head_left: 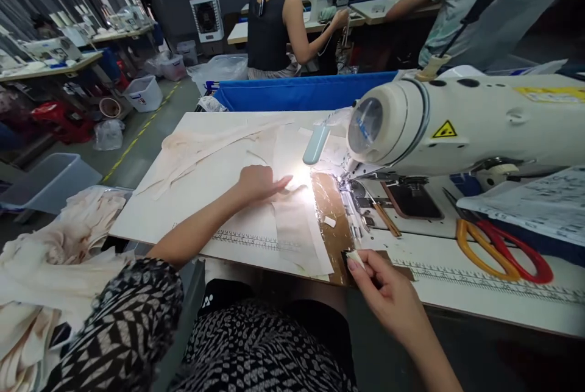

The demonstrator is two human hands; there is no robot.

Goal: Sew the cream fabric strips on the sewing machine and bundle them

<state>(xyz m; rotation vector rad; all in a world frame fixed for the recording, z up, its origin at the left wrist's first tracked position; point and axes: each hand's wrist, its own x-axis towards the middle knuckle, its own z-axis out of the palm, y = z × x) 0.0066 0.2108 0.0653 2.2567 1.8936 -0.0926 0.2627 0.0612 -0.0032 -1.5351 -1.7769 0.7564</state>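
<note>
My left hand [259,185] is over the pale sheer fabric [297,236] on the sewing table, left of the needle area. Its fingers are curled together and point right into the lamp's glare; what they pinch, if anything, is washed out. Near the front edge, my right hand [388,294] pinches a small white tag [355,258] between thumb and fingertips, with something dark beside it. Another small white piece [329,221] lies on the brown strip [326,197] next to the fabric. The sewing machine [434,124] stands at the right, its needle area lit.
Orange-and-red-handled scissors [498,252], a dark phone [414,200] and a wooden-handled tool [386,218] lie right of the needle. More pale fabric [196,151] spreads at the back left. Heaped cloth [59,258] sits left of the table. A co-worker [278,26] sits beyond the blue cloth barrier [292,92].
</note>
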